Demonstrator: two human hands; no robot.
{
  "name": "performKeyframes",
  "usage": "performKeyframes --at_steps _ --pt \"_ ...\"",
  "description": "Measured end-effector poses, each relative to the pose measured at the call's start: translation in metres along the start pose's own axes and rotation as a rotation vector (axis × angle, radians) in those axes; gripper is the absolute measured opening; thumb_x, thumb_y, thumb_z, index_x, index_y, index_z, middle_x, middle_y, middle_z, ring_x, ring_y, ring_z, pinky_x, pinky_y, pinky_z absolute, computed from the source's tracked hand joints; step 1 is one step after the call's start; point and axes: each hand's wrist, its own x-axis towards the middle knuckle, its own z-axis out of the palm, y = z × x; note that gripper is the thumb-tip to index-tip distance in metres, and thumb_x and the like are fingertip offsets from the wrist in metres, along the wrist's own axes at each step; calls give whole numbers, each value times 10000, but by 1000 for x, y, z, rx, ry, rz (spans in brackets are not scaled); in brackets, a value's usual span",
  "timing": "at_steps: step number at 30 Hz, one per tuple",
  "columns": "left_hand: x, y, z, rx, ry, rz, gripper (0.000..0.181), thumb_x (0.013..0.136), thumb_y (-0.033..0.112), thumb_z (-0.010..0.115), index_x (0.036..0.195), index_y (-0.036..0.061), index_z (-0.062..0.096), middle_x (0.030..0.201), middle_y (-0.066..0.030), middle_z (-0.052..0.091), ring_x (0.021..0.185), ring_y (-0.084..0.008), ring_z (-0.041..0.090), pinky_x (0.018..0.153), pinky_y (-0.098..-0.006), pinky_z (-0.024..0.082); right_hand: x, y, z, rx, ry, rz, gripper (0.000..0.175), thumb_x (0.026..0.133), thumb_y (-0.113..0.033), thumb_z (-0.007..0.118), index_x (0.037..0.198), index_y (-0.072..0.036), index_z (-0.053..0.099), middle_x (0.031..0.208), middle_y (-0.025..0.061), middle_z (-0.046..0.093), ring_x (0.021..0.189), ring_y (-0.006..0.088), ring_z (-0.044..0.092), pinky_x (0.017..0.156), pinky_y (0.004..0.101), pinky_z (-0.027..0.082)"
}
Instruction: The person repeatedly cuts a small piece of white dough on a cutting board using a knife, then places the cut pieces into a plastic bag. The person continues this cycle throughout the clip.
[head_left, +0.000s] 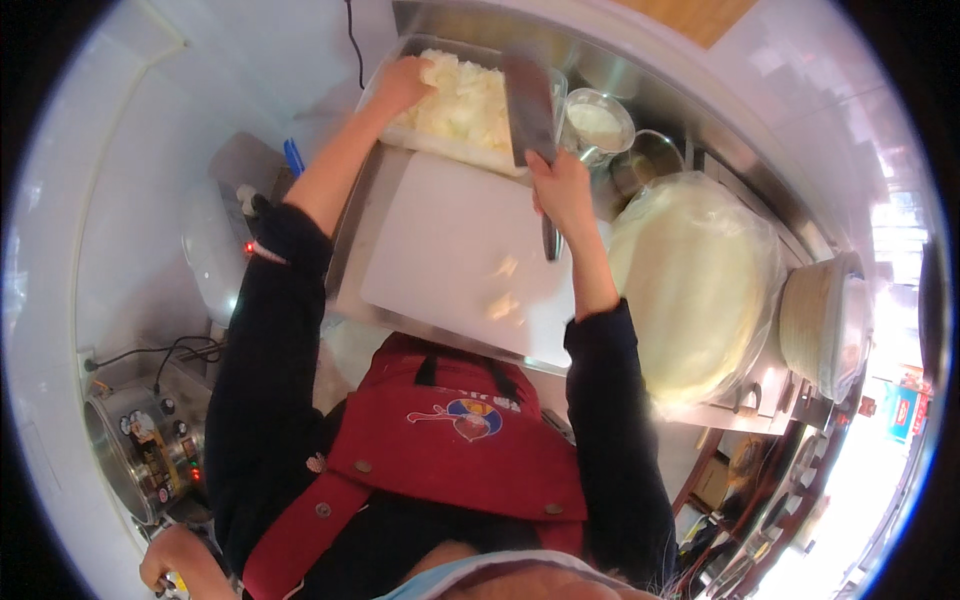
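My right hand (562, 187) grips the dark handle of a cleaver (528, 112), its broad blade held over the right end of a clear plastic container (450, 148). Pale, chopped or shredded food (469, 105) fills the container. My left hand (405, 84) reaches into its left side, fingers against the food; whether they pinch any of it cannot be made out. Between my arms and nearer to my body lies a white cutting board (450, 232) on a metal worktop (352, 277). A few patches of light fall on the board.
Right of the container stand a clear tub of white contents (598, 124) and a metal bowl (651, 159). A large pale mass under plastic film (690, 285) fills the right side, beside stacked containers (821, 322). At left are a white appliance (210, 247), a steel pot (135, 457) and another person's hand (180, 559).
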Motion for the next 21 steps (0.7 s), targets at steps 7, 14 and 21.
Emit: performKeyframes --at_steps 7,14,21 --pt "-178 158 100 -504 -280 509 413 794 278 770 1125 60 652 1143 -155 612 1076 -313 586 885 -402 493 -151 99 -17 33 19 463 308 956 -225 577 750 -4 519 473 55 503 367 154 479 383 344 387" --pt "-259 204 123 -186 -597 507 494 752 328 761 1111 36 588 1136 -208 510 1089 -366 487 906 -463 455 -267 161 5 280 47 774 262 942 -208 607 799 4 546 494 57 490 370 157 474 372 336 398" --pt "-299 173 159 -410 -639 450 322 676 178 734 953 42 641 976 -179 615 956 -358 572 833 -455 493 -265 147 24 -89 137 574 226 932 -217 611 903 4 570 558 141 567 502 261 600 467 399 477"
